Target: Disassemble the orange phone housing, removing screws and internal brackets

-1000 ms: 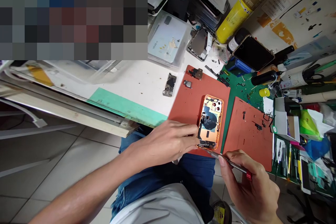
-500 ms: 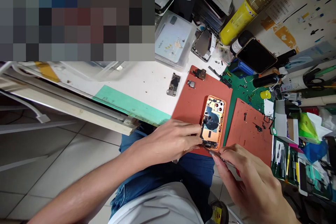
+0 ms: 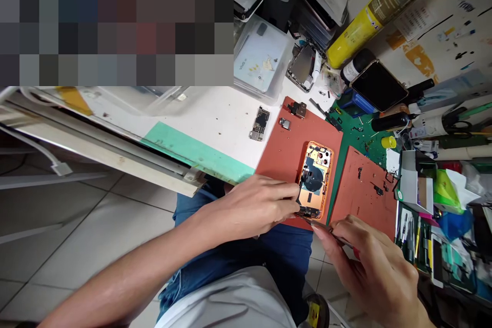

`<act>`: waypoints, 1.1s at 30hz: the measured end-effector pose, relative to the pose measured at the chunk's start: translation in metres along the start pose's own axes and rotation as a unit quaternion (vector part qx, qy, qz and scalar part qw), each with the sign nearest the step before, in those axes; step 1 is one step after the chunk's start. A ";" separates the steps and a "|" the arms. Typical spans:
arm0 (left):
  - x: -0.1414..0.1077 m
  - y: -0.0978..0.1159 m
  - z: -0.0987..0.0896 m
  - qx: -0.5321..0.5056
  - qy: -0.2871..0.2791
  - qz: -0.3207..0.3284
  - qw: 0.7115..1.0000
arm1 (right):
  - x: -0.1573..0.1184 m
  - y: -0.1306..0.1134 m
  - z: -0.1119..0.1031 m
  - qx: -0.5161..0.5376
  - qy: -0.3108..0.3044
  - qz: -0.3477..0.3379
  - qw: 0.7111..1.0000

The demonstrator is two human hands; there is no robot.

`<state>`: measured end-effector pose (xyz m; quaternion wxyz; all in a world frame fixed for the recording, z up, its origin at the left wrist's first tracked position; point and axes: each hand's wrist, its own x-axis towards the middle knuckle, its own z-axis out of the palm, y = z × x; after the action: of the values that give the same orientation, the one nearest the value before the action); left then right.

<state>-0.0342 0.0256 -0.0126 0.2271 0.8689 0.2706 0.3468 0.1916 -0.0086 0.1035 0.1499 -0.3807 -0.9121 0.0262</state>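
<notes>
An opened phone housing (image 3: 312, 184) with an orange frame lies on a red mat (image 3: 274, 156). Camera openings show at its far end, and a round black pad sits in the middle. My left hand (image 3: 265, 204) grips the housing at its near left corner, fingers closed together; the fingertips are partly hidden. In my right hand (image 3: 372, 261), thumb and fingers are closed on slim metal tweezers (image 3: 326, 229). Their tips reach the housing's near edge, by the dark parts there. Whether the tips pinch anything is too small to tell.
A logic board (image 3: 259, 124) lies on the white table, left of the mat. Small modules (image 3: 298, 109) rest at the mat's far edge. To the right, a second red mat (image 3: 363, 200) carries loose parts. Tools and boxes (image 3: 413, 174) crowd the right side; a yellow can (image 3: 353, 36) stands behind.
The view has shifted slightly. The tweezers lie a little flatter at the housing's near edge. My left hand keeps its place on the housing.
</notes>
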 end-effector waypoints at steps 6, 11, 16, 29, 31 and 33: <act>0.002 0.000 -0.001 -0.002 0.005 0.006 1.000 | -0.005 -0.001 0.003 -0.018 0.020 0.019 0.999; 0.000 0.001 -0.003 -0.012 0.001 -0.002 1.000 | -0.015 0.001 0.002 -0.021 0.034 0.052 0.998; -0.002 0.002 -0.002 -0.033 0.009 -0.026 0.999 | -0.038 0.003 0.009 0.138 0.117 0.214 0.960; 0.001 0.003 -0.009 -0.166 0.023 -0.112 0.980 | -0.050 -0.005 0.054 0.450 0.263 0.414 0.746; 0.001 0.002 -0.009 -0.165 0.028 -0.108 0.980 | -0.050 -0.005 0.054 0.449 0.262 0.415 0.747; 0.001 0.002 -0.009 -0.163 0.032 -0.106 0.981 | -0.050 -0.005 0.055 0.448 0.261 0.417 0.747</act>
<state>-0.0393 0.0263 -0.0051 0.3919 0.7754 0.3080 0.3878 0.2056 -0.0436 0.0395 0.5096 -0.6045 -0.4713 0.3909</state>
